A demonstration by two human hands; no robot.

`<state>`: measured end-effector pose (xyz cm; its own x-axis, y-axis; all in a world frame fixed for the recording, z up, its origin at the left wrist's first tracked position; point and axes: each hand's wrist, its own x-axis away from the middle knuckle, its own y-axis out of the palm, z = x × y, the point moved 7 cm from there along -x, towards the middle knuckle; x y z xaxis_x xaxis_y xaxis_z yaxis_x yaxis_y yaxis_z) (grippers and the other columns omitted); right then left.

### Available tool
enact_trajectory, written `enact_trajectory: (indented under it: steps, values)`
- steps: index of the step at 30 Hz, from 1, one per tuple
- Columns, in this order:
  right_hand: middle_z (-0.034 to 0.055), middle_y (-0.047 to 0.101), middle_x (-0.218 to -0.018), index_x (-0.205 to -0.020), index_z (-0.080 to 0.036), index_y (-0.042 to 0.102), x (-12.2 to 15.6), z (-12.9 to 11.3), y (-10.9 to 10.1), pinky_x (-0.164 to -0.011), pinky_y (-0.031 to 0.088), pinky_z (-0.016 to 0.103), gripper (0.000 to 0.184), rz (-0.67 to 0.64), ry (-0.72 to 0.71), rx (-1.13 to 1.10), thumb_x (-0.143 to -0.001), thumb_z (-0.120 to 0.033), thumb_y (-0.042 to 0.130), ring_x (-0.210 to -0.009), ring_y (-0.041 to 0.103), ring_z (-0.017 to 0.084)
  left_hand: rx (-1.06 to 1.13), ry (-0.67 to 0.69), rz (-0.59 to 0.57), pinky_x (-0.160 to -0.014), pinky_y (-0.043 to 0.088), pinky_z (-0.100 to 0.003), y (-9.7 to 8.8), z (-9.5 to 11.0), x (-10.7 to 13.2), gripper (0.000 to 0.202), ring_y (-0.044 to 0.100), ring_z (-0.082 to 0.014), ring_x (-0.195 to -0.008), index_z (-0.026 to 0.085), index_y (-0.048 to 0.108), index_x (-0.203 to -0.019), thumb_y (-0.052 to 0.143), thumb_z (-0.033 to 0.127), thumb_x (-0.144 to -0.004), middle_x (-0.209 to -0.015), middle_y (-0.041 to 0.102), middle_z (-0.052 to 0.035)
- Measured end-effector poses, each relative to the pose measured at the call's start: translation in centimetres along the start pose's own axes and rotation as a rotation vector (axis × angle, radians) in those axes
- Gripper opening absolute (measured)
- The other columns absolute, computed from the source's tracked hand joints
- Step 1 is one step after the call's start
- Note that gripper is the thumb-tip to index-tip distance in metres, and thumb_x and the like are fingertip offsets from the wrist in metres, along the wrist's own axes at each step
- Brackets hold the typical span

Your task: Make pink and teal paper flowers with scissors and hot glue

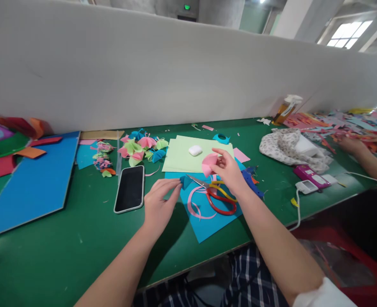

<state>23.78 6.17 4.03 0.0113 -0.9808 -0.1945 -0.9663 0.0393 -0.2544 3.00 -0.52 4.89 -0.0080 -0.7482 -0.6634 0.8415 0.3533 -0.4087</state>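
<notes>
Between the thumb and fingers of my right hand (228,170) is a piece of pink paper (209,164), rounded and bent. My left hand (162,202) pinches a small folded piece of dark blue paper (185,182) near the scissors' tip. The scissors (221,204), with red and yellow handles, lie on blue paper sheets (201,232) below my right hand, their blades pointing left. Thin pink paper offcuts (193,204) curl beside them. Behind my hands, light green sheets (178,155) carry a white rounded case (195,150).
A phone (129,189) lies left of my left hand, with a pile of folded paper pieces (140,147) behind it. A blue board (47,179) is far left. On the right are a floral cloth bag (278,145), a bottle (286,110) and another person's hands (351,145).
</notes>
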Motion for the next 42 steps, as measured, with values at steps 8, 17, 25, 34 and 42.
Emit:
enact_trajectory:
  steps: [8,17,25,34,42]
  values:
    - [0.0026,0.059,-0.092,-0.106,-0.021,0.048,1.8,0.5,0.8,-0.064,0.052,0.028,0.036,0.036,0.050,-0.164,-0.074,-0.031,0.059,-0.079,0.059,0.015,0.053,-0.081,-0.046,-0.070,0.053,-0.027,0.5,0.0,0.1,0.011,0.064,-0.0156,-0.075,0.019,0.068,-0.078,0.058,0.024,-0.081,-0.081,0.070,-0.0023]
    - [0.0053,0.053,-0.119,-0.114,-0.028,0.043,4.1,-0.7,1.7,-0.063,0.052,0.030,0.038,0.136,-0.087,0.014,-0.079,-0.026,0.057,-0.082,0.061,0.017,0.150,-0.129,-0.119,-0.070,0.055,-0.028,1.0,1.0,0.7,0.011,0.065,-0.0164,-0.076,0.019,0.068,-0.076,0.058,0.022,-0.080,-0.080,0.070,-0.0034]
    - [0.0021,0.062,-0.091,-0.092,-0.024,0.055,4.2,-0.2,2.1,-0.064,0.054,0.032,0.016,0.042,-0.047,0.072,-0.082,-0.037,0.055,-0.075,0.064,0.017,0.128,-0.155,-0.141,-0.065,0.054,-0.021,1.7,0.6,1.1,0.009,0.066,-0.0142,-0.075,0.019,0.069,-0.076,0.060,0.020,-0.079,-0.080,0.070,-0.0017]
    - [0.0064,0.062,-0.095,-0.076,-0.021,0.064,4.5,-2.3,2.0,-0.075,0.049,0.032,0.019,0.048,-0.258,0.334,-0.086,-0.032,0.052,-0.091,0.059,0.019,0.137,-0.201,-0.063,-0.063,0.052,-0.017,1.2,0.0,1.1,0.008,0.064,-0.0105,-0.074,0.022,0.069,-0.079,0.061,0.019,-0.078,-0.084,0.070,0.0028]
    - [0.0063,0.065,-0.094,-0.066,-0.020,0.060,4.9,-3.0,1.6,-0.089,0.047,0.039,0.015,0.203,-0.440,0.382,-0.078,-0.026,0.063,-0.100,0.058,0.021,0.223,-0.384,-0.070,-0.059,0.051,-0.021,1.3,-0.8,1.5,0.008,0.061,-0.0118,-0.066,0.020,0.069,-0.078,0.062,0.024,-0.077,-0.082,0.068,-0.0007]
